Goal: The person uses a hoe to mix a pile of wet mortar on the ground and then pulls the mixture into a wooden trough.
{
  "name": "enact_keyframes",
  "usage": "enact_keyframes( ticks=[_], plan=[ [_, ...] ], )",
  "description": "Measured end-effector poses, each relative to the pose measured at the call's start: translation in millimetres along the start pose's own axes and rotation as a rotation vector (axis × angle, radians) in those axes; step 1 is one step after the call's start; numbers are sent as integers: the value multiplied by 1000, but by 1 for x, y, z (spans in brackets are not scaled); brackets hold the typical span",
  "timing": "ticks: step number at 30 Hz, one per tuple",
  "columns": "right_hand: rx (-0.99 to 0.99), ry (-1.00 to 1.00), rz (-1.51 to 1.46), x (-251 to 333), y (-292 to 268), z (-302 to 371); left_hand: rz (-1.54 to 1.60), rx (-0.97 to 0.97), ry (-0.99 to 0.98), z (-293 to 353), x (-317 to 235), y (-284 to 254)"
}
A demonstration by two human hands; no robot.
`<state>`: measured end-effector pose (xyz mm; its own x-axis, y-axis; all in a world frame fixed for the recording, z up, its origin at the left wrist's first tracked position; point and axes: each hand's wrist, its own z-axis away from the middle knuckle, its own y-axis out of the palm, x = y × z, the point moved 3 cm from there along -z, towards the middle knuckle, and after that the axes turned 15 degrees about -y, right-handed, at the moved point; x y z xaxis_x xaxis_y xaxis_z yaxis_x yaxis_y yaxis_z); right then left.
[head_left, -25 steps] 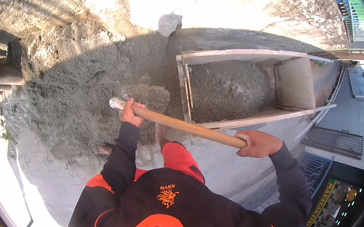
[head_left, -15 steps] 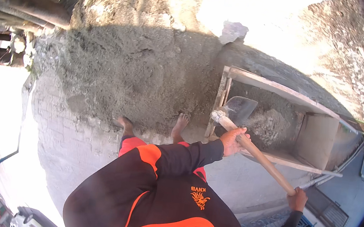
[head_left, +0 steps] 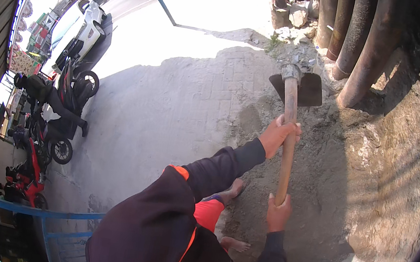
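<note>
Hoe (head_left: 285, 165): stretched out in front of the wearer, wooden handle running away from the body, wide dark blade (head_left: 311, 91) at the far end. Can't really tell if the blade's touching the ground.
Left hand (head_left: 277, 135): wrapped round the handle, it's the one closer to the blade.
Right hand (head_left: 278, 214): gripping the near end of the handle.
Grey, mortar-looking mix (head_left: 314, 182): spread out under the hoe, right by the bare feet (head_left: 236, 188).
Brown poles (head_left: 359, 36): a bunch just past the blade, off right.
Way over left: red motorbike (head_left: 33, 176), white car (head_left: 85, 35).
</note>
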<state>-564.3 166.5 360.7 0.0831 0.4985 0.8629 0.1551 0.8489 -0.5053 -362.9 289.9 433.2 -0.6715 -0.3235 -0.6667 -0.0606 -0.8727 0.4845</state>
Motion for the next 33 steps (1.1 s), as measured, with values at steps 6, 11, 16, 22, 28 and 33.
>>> enact_keyframes(
  ticks=[6, 11, 16, 22, 28, 33],
  plan=[
    [23, -181, 13, -35, 83, -248, -426, -348, -11, -46, 17, -162],
    [215, 86, 23, -219, 185, -218, -312, -622, -545, 11, 174, -359],
    [686, 618, 495, -373, 150, 1, -404, -687, -825, 62, 213, -407],
    [1003, 758, 503, -308, 156, -70, -1081, -784, -373, 39, 169, -431],
    [924, 545, 534, -233, 65, -48, -1319, -337, -279, -25, 172, -259],
    [756, 474, 423, -156, -68, 43, -1796, 172, 322, -31, 252, -90]
  ],
)
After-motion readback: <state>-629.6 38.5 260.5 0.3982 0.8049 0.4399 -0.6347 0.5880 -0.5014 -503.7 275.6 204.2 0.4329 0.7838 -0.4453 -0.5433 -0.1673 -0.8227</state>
